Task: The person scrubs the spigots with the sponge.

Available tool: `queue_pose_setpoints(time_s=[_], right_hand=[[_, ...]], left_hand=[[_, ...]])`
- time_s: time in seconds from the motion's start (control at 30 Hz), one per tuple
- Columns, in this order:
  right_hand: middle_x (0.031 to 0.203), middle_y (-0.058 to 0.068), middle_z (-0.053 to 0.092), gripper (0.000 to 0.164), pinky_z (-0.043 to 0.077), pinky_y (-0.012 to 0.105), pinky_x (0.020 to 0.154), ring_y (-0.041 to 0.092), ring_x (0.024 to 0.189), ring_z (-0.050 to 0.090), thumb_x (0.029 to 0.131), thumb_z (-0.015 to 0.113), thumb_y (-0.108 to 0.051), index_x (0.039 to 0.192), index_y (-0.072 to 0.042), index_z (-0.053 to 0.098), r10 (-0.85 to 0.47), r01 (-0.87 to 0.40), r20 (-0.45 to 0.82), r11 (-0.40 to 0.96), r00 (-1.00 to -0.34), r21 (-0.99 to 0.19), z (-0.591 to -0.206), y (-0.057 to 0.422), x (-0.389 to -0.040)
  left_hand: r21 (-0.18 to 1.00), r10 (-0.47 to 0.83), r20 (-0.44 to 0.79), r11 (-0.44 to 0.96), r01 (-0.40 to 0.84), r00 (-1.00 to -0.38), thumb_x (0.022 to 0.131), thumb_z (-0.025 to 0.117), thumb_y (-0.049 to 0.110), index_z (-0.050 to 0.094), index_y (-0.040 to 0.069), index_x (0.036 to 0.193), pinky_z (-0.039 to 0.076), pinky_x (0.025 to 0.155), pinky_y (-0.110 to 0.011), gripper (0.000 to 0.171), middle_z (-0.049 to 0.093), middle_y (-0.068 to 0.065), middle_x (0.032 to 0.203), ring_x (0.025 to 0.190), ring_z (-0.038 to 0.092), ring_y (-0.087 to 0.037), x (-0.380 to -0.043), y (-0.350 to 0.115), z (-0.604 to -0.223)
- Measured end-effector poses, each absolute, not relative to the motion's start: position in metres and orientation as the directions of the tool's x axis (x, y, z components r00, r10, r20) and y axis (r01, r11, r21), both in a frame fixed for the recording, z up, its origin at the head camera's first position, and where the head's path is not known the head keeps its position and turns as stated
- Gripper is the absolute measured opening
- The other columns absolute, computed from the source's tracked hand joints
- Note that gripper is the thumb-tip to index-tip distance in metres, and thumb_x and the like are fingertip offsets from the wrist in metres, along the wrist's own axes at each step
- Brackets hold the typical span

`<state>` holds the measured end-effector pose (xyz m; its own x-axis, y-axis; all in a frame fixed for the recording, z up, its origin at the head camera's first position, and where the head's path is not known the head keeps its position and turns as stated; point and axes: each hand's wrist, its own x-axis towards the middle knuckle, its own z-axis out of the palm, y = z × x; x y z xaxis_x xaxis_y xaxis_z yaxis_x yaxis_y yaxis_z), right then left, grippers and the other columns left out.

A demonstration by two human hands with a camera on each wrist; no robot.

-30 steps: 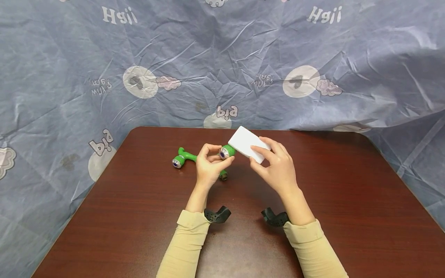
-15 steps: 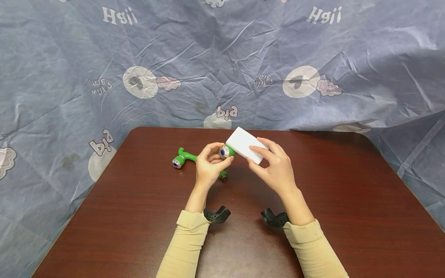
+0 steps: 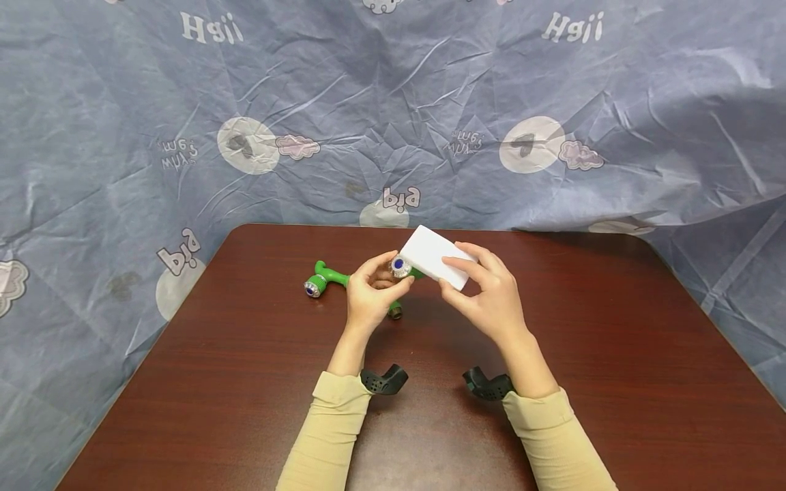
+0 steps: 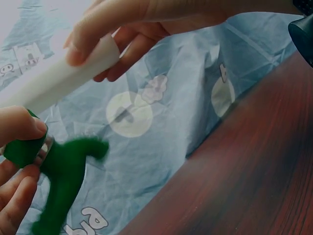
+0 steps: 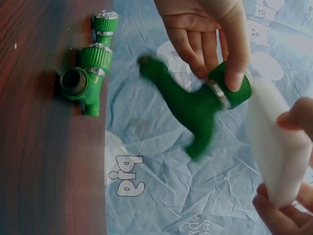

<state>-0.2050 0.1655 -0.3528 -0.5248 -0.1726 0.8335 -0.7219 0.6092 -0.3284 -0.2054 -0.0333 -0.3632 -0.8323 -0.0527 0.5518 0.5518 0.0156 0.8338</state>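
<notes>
My left hand point(image 3: 368, 296) pinches a green tap point(image 5: 188, 107) by its ribbed knob, between thumb and fingers, above the table. The knob's silver end with a blue centre point(image 3: 400, 266) faces the head camera. In the right wrist view the tap's body and spout hang free and look blurred. My right hand point(image 3: 494, 293) grips a white sponge block point(image 3: 434, 254), fingers on one side and thumb on the other. One edge of the sponge touches the knob, as the right wrist view point(image 5: 266, 132) shows. The hand hides part of the tap in the head view.
Two more green taps lie on the brown table point(image 3: 245, 382): one knob point(image 3: 315, 285) left of my left hand, one pipe end point(image 3: 395, 311) behind it. A blue patterned cloth point(image 3: 368, 102) hangs behind. Black wrist mounts point(image 3: 383, 379) sit on both wrists.
The tap's knob has turned, so its blue-centred end faces up more toward the head camera. The sponge has shifted slightly left against it, then slightly back. The taps on the table stay put.
</notes>
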Motion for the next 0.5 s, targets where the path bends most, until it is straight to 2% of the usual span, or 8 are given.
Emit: queue_pose_setpoints(time_s=[0.07, 0.3, 0.37, 0.5], right_hand=[[0.113, 0.011, 0.063, 0.028, 0.047, 0.042, 0.079, 0.029, 0.103, 0.058, 0.069, 0.075, -0.015, 0.096, -0.010, 0.073, -0.166, -0.714, 0.833, 0.618, -0.527, -0.328, -0.3521, 0.1663, -0.2049], [0.116, 0.010, 0.062, 0.028, 0.046, 0.038, 0.084, 0.025, 0.105, 0.057, 0.070, 0.074, -0.016, 0.098, -0.011, 0.073, -0.239, -0.750, 0.804, 0.568, -0.545, -0.340, -0.3524, 0.1678, -0.2042], [0.115, 0.010, 0.062, 0.028, 0.047, 0.041, 0.081, 0.027, 0.104, 0.057, 0.069, 0.075, -0.015, 0.097, -0.010, 0.073, -0.225, -0.738, 0.809, 0.587, -0.543, -0.332, -0.3531, 0.1680, -0.2049], [0.114, 0.010, 0.063, 0.028, 0.046, 0.039, 0.081, 0.027, 0.104, 0.058, 0.069, 0.075, -0.015, 0.096, -0.010, 0.073, -0.215, -0.738, 0.819, 0.591, -0.533, -0.325, -0.3531, 0.1677, -0.2048]], left_hand=[[0.822, -0.056, 0.570, 0.050, 0.567, -0.820, 0.070, 0.075, -0.010, 0.061, -0.013, 0.112, 0.055, 0.062, -0.033, 0.044, 0.062, -0.025, 0.096, 0.071, 0.060, -0.040, -0.2045, -0.0333, -0.3623], [0.812, -0.071, 0.583, 0.104, 0.575, -0.810, 0.068, 0.075, -0.011, 0.063, -0.011, 0.110, 0.053, 0.063, -0.051, 0.044, 0.060, -0.024, 0.093, 0.069, 0.060, -0.039, -0.2020, -0.0316, -0.3596], [0.806, -0.069, 0.590, 0.120, 0.580, -0.805, 0.067, 0.075, -0.011, 0.063, -0.011, 0.108, 0.053, 0.063, -0.051, 0.042, 0.060, -0.024, 0.093, 0.069, 0.060, -0.039, -0.2009, -0.0314, -0.3587], [0.782, -0.069, 0.617, 0.167, 0.601, -0.784, 0.067, 0.076, -0.010, 0.065, -0.009, 0.105, 0.054, 0.061, -0.049, 0.040, 0.061, -0.023, 0.091, 0.067, 0.060, -0.038, -0.2001, -0.0309, -0.3582]])
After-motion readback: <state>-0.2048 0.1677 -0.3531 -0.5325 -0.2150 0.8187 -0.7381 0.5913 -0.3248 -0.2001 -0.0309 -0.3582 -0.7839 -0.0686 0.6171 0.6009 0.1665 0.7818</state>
